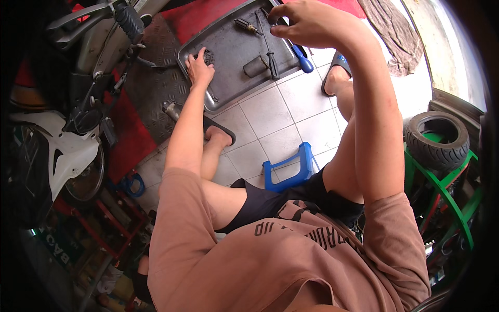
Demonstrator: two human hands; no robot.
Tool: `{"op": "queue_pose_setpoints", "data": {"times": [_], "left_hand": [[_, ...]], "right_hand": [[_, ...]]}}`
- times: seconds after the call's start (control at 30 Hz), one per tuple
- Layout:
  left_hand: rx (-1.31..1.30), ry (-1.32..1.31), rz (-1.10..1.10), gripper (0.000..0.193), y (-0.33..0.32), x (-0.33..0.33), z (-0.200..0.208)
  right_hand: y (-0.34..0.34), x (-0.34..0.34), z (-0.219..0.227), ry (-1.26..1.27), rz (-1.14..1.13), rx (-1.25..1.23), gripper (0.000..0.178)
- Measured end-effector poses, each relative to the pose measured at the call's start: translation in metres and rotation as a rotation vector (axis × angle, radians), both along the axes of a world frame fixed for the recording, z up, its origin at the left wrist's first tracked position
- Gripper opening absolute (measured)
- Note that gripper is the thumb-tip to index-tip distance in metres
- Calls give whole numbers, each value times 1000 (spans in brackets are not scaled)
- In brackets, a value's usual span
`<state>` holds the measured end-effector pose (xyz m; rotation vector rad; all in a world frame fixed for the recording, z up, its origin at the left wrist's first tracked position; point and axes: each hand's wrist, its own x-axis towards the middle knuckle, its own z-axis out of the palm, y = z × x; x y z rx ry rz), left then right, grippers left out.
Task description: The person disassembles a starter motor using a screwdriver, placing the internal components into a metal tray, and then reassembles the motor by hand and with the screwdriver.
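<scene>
My left hand (199,70) curls its fingers over a round, dark metal part (209,57) at the left side of a grey metal tray (228,97). Much of that part is hidden under the fingers. My right hand (299,22) hovers over the tray's far right, thumb and forefinger bent and apart; a dark shape shows in the gap, and I cannot make out what it is. Nearest to it lies a long screwdriver (272,66) with a black handle. A short screwdriver (246,25) and a dark cylinder (256,67) rest in the tray too.
A blue-handled tool (303,59) lies at the tray's right edge. Between my legs stands a blue plastic stool (289,174) on white tiles. Motorbike parts (78,140) crowd the left. At right, a tyre (436,139) sits on a green frame (442,190). A cloth (392,34) lies far right.
</scene>
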<state>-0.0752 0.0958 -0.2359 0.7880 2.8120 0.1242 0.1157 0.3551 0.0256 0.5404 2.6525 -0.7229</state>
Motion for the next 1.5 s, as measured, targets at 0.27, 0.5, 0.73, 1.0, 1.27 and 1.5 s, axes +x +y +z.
{"op": "queue_pose_setpoints", "data": {"times": [0.27, 0.5, 0.73, 1.0, 1.27, 1.5], "left_hand": [[634, -252, 264, 65, -9, -21, 2], [1091, -1062, 478, 41, -6, -16, 139], [1229, -1214, 332, 43, -43, 52, 244], [882, -620, 151, 36, -90, 72, 224], [264, -205, -36, 46, -75, 111, 243], [62, -512, -364, 48, -77, 118, 241]], "right_hand": [[2, -6, -2, -27, -19, 17, 34], [-16, -28, -56, -44, 78, 43, 56], [-82, -11, -151, -145, 169, 35, 33], [-101, -30, -188, 73, 378, 266, 35], [-104, -52, -233, 3, 572, 491, 50], [-138, -145, -246, 164, 535, 521, 53]]}}
